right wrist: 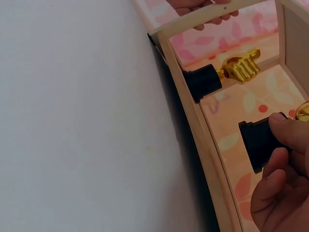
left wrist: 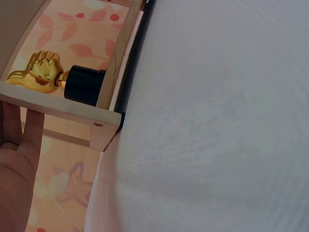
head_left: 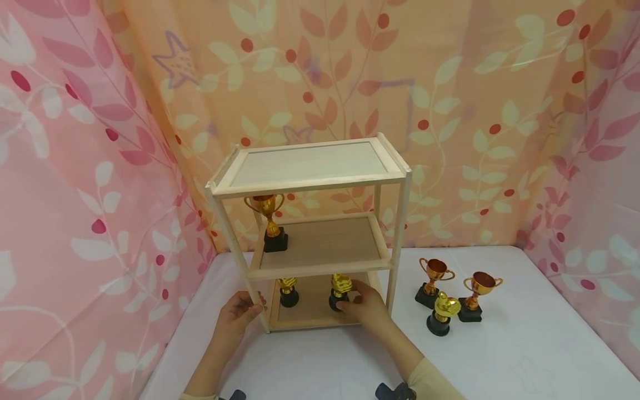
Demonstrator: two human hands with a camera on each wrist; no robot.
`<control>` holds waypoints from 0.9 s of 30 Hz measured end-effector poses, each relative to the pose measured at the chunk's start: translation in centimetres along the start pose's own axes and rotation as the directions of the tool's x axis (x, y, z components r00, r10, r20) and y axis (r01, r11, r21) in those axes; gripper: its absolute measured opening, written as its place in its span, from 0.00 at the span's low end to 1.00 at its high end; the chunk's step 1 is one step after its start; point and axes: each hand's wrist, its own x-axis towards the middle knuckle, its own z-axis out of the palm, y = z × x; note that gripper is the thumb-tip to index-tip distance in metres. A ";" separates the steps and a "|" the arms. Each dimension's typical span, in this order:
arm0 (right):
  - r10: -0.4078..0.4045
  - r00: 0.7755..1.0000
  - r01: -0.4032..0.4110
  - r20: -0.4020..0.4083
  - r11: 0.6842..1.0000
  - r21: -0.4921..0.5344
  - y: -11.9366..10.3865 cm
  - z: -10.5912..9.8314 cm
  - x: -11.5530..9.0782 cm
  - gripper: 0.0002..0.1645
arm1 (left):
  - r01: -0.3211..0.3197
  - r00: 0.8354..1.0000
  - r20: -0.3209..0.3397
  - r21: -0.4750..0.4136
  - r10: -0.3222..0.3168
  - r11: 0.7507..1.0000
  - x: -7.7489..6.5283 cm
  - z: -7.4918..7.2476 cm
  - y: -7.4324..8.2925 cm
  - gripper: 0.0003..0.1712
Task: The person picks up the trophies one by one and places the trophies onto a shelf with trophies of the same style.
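My right hand [head_left: 372,311] pinches the black base of a gold thumbs-up trophy [head_left: 341,284] inside the bottom level of a pale wooden shelf [head_left: 310,182]. In the right wrist view the thumb presses on that black base [right wrist: 260,142], and the base hangs apart from the shelf floor. To its left, another thumbs-up trophy [head_left: 288,293] stands on the same level, its base on the board. My left hand [head_left: 235,319] grips the shelf's front left post, thumb in front and fingers behind; in the left wrist view the fingers [left wrist: 34,128] show behind the post [left wrist: 58,106].
A gold cup trophy [head_left: 270,219] stands at the left of the middle level. Right of the shelf, two cup trophies [head_left: 436,271] [head_left: 482,284] and a thumbs-up trophy [head_left: 443,314] stand close together on the white table [head_left: 540,333]. Flowered curtains [head_left: 450,128] surround the table.
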 end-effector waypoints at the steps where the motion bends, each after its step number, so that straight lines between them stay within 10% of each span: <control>1: 0.005 1.000 -0.005 -0.002 1.000 -0.003 0.0 0.1 0.2 0.34 | -0.004 1.000 0.000 -0.001 0.004 1.000 0.0 0.0 0.0 0.12; 27: 0.032 0.998 -0.032 0.058 0.999 -0.016 2.1 2.8 4.2 0.31 | 0.000 1.000 0.002 0.002 0.000 1.000 0.0 -0.1 -0.2 0.12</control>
